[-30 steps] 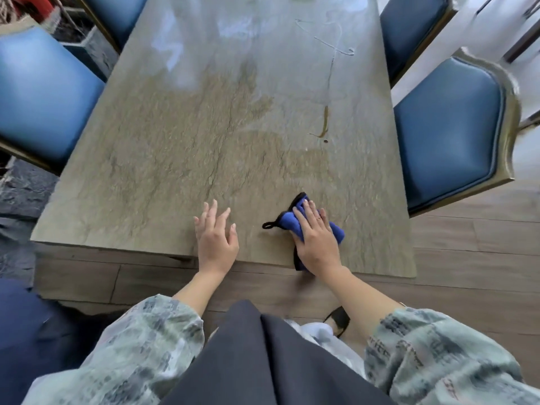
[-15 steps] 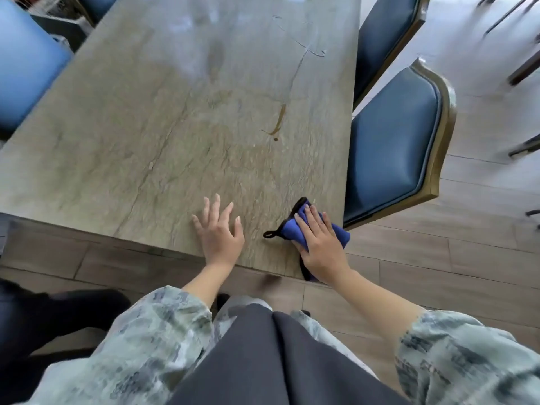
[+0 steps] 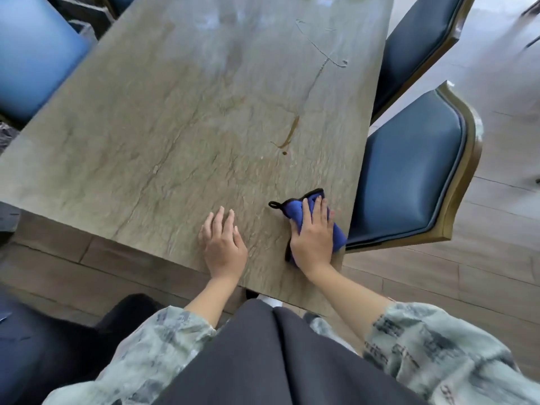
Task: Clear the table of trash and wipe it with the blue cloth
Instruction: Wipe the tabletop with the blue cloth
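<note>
The blue cloth (image 3: 294, 211), edged in black with a small loop, lies bunched near the table's near right corner. My right hand (image 3: 314, 238) presses down on it and covers most of it. My left hand (image 3: 223, 247) rests flat on the stone tabletop (image 3: 175, 127) to the cloth's left, fingers spread, holding nothing. A brown streak (image 3: 289, 135) with a small dot marks the table beyond the cloth. A thin wet trail (image 3: 324, 54) runs farther back.
Two blue padded chairs (image 3: 409, 176) (image 3: 420, 33) stand along the table's right side. Another blue chair (image 3: 32, 54) is at the left. Wood plank floor (image 3: 482, 273) lies to the right and under the near table edge.
My right hand has slid the cloth toward the table's right corner, and the cloth now lies more lengthwise under the palm. My left hand stays flat. The view has shifted.
</note>
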A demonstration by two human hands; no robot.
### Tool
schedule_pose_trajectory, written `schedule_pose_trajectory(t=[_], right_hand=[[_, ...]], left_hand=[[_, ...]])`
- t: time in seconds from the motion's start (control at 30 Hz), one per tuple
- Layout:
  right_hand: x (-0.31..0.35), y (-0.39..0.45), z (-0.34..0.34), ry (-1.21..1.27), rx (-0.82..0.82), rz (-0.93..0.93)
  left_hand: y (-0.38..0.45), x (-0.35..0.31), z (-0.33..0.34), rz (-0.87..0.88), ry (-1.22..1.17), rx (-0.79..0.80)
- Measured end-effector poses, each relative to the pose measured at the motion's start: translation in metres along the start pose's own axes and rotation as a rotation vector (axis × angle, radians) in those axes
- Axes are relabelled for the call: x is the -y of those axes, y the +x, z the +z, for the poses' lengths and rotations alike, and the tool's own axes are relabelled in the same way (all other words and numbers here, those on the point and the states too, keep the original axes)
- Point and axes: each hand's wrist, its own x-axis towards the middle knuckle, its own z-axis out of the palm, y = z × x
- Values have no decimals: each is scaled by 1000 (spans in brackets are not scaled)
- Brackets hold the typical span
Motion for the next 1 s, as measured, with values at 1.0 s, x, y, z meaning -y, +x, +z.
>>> schedule_pose_trajectory(t=[1.0], right_hand=[[-89, 187, -30, -37, 404, -941]], left_hand=[[-48, -116, 39, -582, 81, -305]])
